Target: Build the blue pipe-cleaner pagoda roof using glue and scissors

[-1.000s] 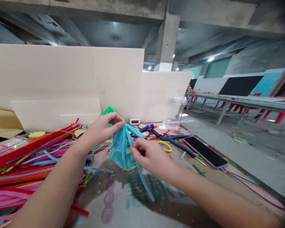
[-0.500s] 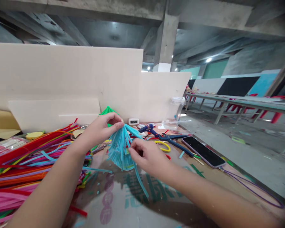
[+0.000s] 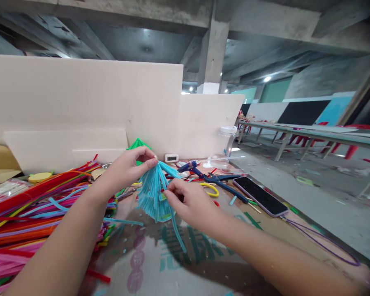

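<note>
The left hand (image 3: 126, 169) pinches the top of a nearly full, cone-shaped bundle of fuzzy turquoise pipe cleaners (image 3: 152, 195) while the right hand (image 3: 189, 203) grips one loose turquoise pipe-cleaner strand (image 3: 178, 232) not yet worked in

The counter (image 3: 203, 271) is a glossy brown surface printed with teal characters. Along its left side lies a thick heap of pipe cleaners (image 3: 27, 218) in red, orange, pink, blue and yellow, with a few loose strands and short offcuts scattered around it. Toward the right rear lie a blue glue gun (image 3: 189, 167), blue-handled pliers (image 3: 222, 181), a yellow loop (image 3: 211, 188) and a dark phone (image 3: 259, 195) with a purple cord (image 3: 320, 242), and a clear jar (image 3: 223, 144) stands at the far edge.
</note>
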`<action>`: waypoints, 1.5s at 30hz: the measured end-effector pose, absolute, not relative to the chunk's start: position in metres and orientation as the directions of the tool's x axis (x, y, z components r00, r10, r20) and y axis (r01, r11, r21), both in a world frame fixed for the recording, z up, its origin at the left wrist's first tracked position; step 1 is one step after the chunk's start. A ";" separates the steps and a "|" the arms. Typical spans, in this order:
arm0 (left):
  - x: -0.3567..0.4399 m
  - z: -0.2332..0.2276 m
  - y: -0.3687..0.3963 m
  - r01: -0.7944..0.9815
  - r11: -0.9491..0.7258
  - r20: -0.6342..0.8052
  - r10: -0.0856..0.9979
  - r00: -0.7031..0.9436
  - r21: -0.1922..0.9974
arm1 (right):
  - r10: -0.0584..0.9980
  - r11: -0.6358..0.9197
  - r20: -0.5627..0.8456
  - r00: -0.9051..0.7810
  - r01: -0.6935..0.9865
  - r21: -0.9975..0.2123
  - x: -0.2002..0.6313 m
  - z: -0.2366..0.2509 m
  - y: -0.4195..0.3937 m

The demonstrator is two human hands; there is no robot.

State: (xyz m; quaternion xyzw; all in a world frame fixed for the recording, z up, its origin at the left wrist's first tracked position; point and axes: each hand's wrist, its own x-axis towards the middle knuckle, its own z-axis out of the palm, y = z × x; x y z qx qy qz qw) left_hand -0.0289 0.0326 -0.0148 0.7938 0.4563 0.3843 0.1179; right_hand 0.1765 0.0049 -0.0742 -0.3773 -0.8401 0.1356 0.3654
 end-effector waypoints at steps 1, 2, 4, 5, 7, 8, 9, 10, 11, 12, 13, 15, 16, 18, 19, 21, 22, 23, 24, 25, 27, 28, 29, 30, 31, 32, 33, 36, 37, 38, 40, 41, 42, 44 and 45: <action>-0.029 -0.015 0.032 0.633 -0.554 0.502 0.816 0.286 0.540 | 0.735 0.676 0.511 -0.447 0.539 -0.502 0.177 -0.074 0.005; -0.028 -0.014 0.032 0.630 -0.553 0.500 0.818 0.285 0.545 | 0.736 0.675 0.511 -0.445 0.544 -0.499 0.177 -0.075 0.006; -0.028 -0.014 0.032 0.622 -0.555 0.505 0.817 0.280 0.552 | 0.735 0.674 0.514 -0.442 0.555 -0.488 0.178 -0.074 0.006; -0.027 -0.015 0.032 0.620 -0.557 0.510 0.814 0.278 0.552 | 0.734 0.675 0.516 -0.441 0.559 -0.482 0.178 -0.074 0.006; -0.027 -0.015 0.032 0.619 -0.562 0.517 0.810 0.277 0.549 | 0.730 0.678 0.524 -0.440 0.564 -0.471 0.178 -0.073 0.007; -0.027 -0.015 0.033 0.619 -0.563 0.519 0.809 0.276 0.548 | 0.730 0.678 0.526 -0.438 0.566 -0.469 0.178 -0.072 0.007; -0.028 -0.016 0.033 0.619 -0.563 0.520 0.808 0.276 0.548 | 0.732 0.675 0.523 -0.437 0.569 -0.470 0.178 -0.071 0.007; -0.028 -0.016 0.034 0.618 -0.563 0.520 0.809 0.276 0.549 | 0.735 0.672 0.516 -0.439 0.572 -0.471 0.178 -0.070 0.007; -0.028 -0.017 0.034 0.616 -0.564 0.519 0.809 0.276 0.551 | 0.739 0.669 0.508 -0.443 0.575 -0.471 0.178 -0.069 0.006; -0.029 -0.017 0.035 0.613 -0.564 0.519 0.809 0.277 0.553 | 0.741 0.666 0.499 -0.449 0.579 -0.469 0.179 -0.067 0.005; -0.030 -0.018 0.036 0.609 -0.565 0.518 0.810 0.277 0.557 | 0.742 0.666 0.489 -0.459 0.585 -0.462 0.180 -0.065 0.004; -0.031 -0.018 0.037 0.602 -0.563 0.515 0.812 0.275 0.566 | 0.740 0.670 0.459 -0.491 0.601 -0.437 0.184 -0.058 0.001; -0.032 -0.018 0.037 0.599 -0.560 0.512 0.815 0.272 0.573 | 0.741 0.670 0.433 -0.513 0.606 -0.428 0.187 -0.055 0.000; -0.032 -0.018 0.037 0.595 -0.550 0.507 0.822 0.260 0.586 | 0.755 0.655 0.341 -0.561 0.611 -0.444 0.192 -0.050 0.000; -0.033 -0.018 0.038 0.594 -0.543 0.505 0.826 0.250 0.594 | 0.765 0.635 0.282 -0.578 0.608 -0.477 0.195 -0.049 0.002; -0.032 -0.018 0.038 0.594 -0.524 0.499 0.837 0.225 0.611 | 0.784 0.564 0.158 -0.600 0.582 -0.586 0.197 -0.054 0.008; -0.032 -0.018 0.038 0.594 -0.515 0.496 0.842 0.213 0.618 | 0.788 0.503 0.087 -0.610 0.556 -0.662 0.197 -0.058 0.012; -0.032 -0.018 0.039 0.593 -0.508 0.495 0.845 0.202 0.625 | 0.785 0.423 0.017 -0.619 0.515 -0.746 0.196 -0.064 0.016; -0.032 -0.018 0.039 0.592 -0.502 0.493 0.848 0.194 0.630 | 0.777 0.320 -0.047 -0.628 0.459 -0.829 0.194 -0.071 0.020; -0.033 -0.019 0.040 0.592 -0.499 0.491 0.850 0.191 0.633 | 0.767 0.204 -0.100 -0.634 0.388 -0.899 0.193 -0.077 0.023; -0.033 -0.019 0.041 0.595 -0.497 0.490 0.851 0.190 0.631 | 0.764 0.005 -0.146 -0.629 0.232 -0.973 0.189 -0.087 0.026; -0.033 -0.020 0.042 0.599 -0.497 0.491 0.850 0.190 0.628 | 0.770 -0.054 -0.144 -0.622 0.161 -0.985 0.188 -0.091 0.026; -0.033 -0.020 0.042 0.603 -0.499 0.495 0.848 0.190 0.623 | 0.778 -0.085 -0.132 -0.614 0.106 -0.991 0.187 -0.093 0.025; -0.033 -0.020 0.042 0.608 -0.500 0.499 0.845 0.189 0.616 | 0.783 -0.099 -0.123 -0.610 0.072 -0.992 0.186 -0.094 0.024; -0.033 -0.019 0.042 0.614 -0.503 0.506 0.842 0.188 0.608 | 0.785 -0.102 -0.114 -0.608 0.055 -0.993 0.186 -0.094 0.022; -0.033 -0.019 0.042 0.623 -0.504 0.512 0.838 0.187 0.598 | 0.786 -0.100 -0.109 -0.608 0.050 -0.994 0.185 -0.093 0.021; -0.032 -0.018 0.041 0.634 -0.504 0.514 0.836 0.189 0.587 | 0.785 -0.096 -0.110 -0.609 0.056 -0.994 0.185 -0.092 0.020; -0.031 -0.016 0.039 0.665 -0.496 0.509 0.838 0.197 0.558 | 0.768 -0.086 -0.134 -0.626 0.108 -0.990 0.184 -0.089 0.018; -0.030 -0.015 0.038 0.672 -0.494 0.507 0.838 0.201 0.552 | 0.761 -0.080 -0.142 -0.633 0.126 -0.989 0.185 -0.088 0.018; -0.029 -0.015 0.037 0.675 -0.495 0.506 0.838 0.205 0.547 | 0.757 -0.071 -0.146 -0.637 0.143 -0.987 0.185 -0.087 0.019; -0.028 -0.015 0.036 0.677 -0.503 0.514 0.832 0.210 0.537 | 0.757 -0.042 -0.143 -0.637 0.171 -0.984 0.186 -0.085 0.019; -0.027 -0.015 0.035 0.676 -0.510 0.519 0.827 0.215 0.533 | 0.760 -0.024 -0.137 -0.635 0.182 -0.983 0.187 -0.085 0.019; -0.026 -0.015 0.035 0.673 -0.517 0.524 0.823 0.220 0.529 | 0.764 -0.009 -0.128 -0.632 0.188 -0.982 0.188 -0.084 0.019; -0.025 -0.016 0.035 0.667 -0.531 0.533 0.814 0.231 0.522 | 0.770 -0.004 -0.118 -0.627 0.180 -0.984 0.189 -0.082 0.019; -0.025 -0.016 0.035 0.664 -0.536 0.536 0.811 0.235 0.521 | 0.769 -0.018 -0.118 -0.628 0.163 -0.986 0.190 -0.081 0.019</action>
